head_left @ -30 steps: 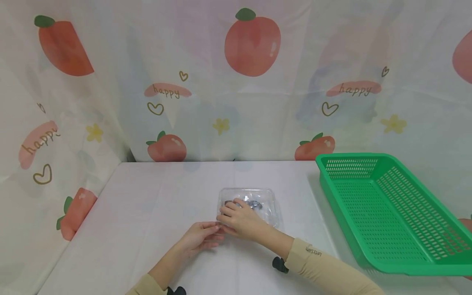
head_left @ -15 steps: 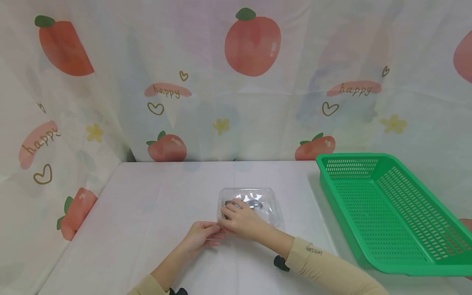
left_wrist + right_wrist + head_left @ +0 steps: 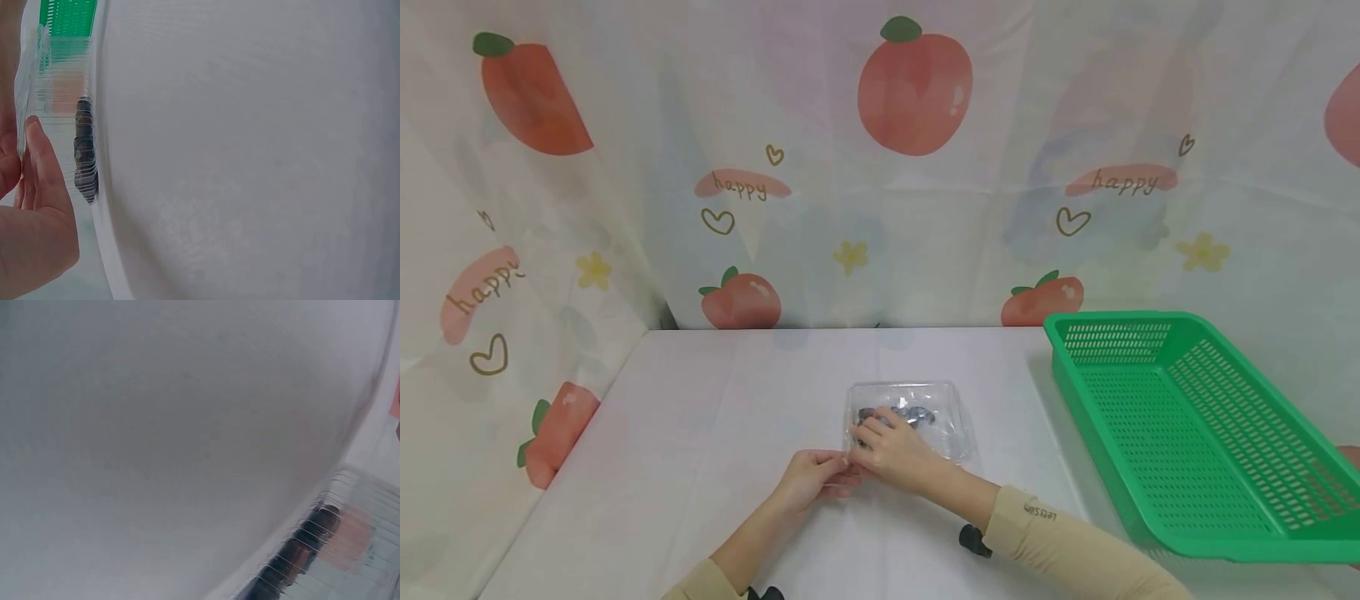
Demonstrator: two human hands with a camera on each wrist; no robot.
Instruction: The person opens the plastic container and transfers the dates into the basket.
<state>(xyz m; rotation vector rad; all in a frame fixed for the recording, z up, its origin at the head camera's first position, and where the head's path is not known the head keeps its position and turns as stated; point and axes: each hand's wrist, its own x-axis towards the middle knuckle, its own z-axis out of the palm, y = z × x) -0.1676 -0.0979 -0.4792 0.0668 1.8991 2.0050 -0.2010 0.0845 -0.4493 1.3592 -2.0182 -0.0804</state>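
A clear plastic clamshell box (image 3: 953, 429) rests on the white table, its lid down. Several dark, rounded pieces (image 3: 919, 416) lie inside; their kind cannot be told through the glare. My right hand (image 3: 897, 452) lies over the box's near left corner, fingers bent on top and thumb at the rim. At that same corner my left hand (image 3: 808, 480) pinches the rim between thumb and fingers. In the left wrist view the ribbed side of the box (image 3: 59, 147) stands beside the left hand (image 3: 40, 219). Dark pieces (image 3: 300, 550) show through the box wall in the right wrist view.
A large green plastic basket (image 3: 1195, 450) with slotted walls stands on the right of the table. A printed cloth (image 3: 820, 108) with fruit pictures hangs behind and on the left. Black wrist mounts (image 3: 974, 540) sit under the sleeves.
Both hands stay at the near left corner of the box. The left fingers have drawn slightly right and closer to the right hand. Box and basket have not moved.
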